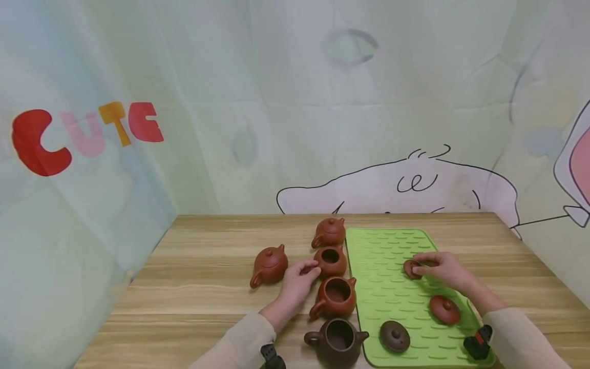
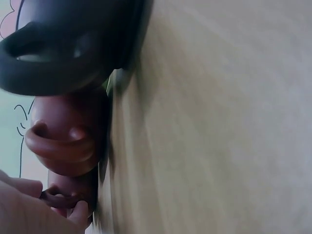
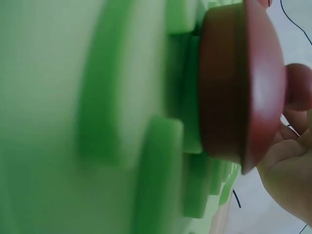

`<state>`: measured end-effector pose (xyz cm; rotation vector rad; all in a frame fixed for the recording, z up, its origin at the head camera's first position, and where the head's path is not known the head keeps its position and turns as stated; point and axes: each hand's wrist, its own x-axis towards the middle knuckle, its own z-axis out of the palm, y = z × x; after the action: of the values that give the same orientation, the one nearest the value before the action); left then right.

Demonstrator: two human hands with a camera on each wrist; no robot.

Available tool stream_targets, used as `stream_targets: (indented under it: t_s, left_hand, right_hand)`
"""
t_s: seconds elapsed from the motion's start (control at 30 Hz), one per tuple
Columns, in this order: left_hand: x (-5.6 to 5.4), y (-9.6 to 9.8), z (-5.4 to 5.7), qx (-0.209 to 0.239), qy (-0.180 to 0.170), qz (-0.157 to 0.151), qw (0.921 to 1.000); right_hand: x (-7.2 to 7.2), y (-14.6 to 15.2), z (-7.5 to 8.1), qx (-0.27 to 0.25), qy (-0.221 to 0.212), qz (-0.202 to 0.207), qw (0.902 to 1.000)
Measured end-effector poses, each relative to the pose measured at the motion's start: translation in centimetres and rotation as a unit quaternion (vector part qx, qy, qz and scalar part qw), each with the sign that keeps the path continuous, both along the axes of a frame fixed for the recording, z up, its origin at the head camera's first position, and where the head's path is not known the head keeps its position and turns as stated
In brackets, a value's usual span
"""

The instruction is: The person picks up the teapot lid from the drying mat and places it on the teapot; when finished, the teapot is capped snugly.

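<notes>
My left hand (image 1: 297, 287) pinches the handle of a lidless reddish-brown teapot (image 1: 340, 269), whose round opening faces up. In the left wrist view, thumb and finger close around that handle (image 2: 62, 201). Over the green mat, my right hand (image 1: 444, 269) grips a small reddish-brown lid (image 1: 409, 270) between thumb and fingers. A larger red lid (image 1: 445, 309) lies on the mat nearer me; in the right wrist view it stands large in front of the hand (image 3: 287, 168). A dark brown lid (image 1: 395, 336) rests at the mat's near left.
A lidless red teapot (image 1: 350, 302) and a lidless dark brown teapot (image 1: 329, 353) continue the row toward me. One lidded teapot (image 1: 330, 232) stands behind it, another (image 1: 270, 265) to the left. The green mat (image 1: 382, 246) lies right of the row on the wooden table (image 1: 184, 287).
</notes>
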<state>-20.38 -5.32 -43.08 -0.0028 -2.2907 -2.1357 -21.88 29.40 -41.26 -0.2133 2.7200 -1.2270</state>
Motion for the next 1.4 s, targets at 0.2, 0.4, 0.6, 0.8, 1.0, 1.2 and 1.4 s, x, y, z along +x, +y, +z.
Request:
stream_targets:
  t_s: [0.2,0.4,0.6,0.8,1.0,1.2,1.4]
  left_hand:
    - [0.0,-0.1,0.0,-0.007,-0.002,0.001,1.0]
    - [-0.1,-0.1,-0.1,-0.011,0.0,0.002,0.9999]
    - [-0.2,-0.2,-0.3,-0.004,-0.006,0.004,1.0]
    - [0.1,-0.2,0.4,-0.008,-0.011,0.004,0.9999]
    - [-0.1,-0.2,0.1,-0.019,-0.012,0.004,0.9997]
    - [-0.1,-0.4,0.2,-0.029,-0.017,0.002,0.9994]
    - [-0.2,-0.5,0.2,-0.038,-0.019,-0.005,0.9991]
  right_hand:
    - [0.0,-0.3,-0.1,0.028,0.02,0.002,0.9994]
    - [-0.2,-0.2,-0.4,0.029,0.024,-0.003,0.9993]
    - [-0.2,-0.3,-0.5,0.028,0.029,-0.004,0.9992]
    - [-0.2,-0.4,-0.3,0.034,0.034,0.001,0.9988]
    - [-0.5,-0.6,0.5,0.039,0.049,0.004,0.998]
    - [-1.0,-1.4,1.8,0.031,0.054,0.015,0.998]
    - [-1.5,-3.0,2.9,0.032,0.052,0.024,0.9979]
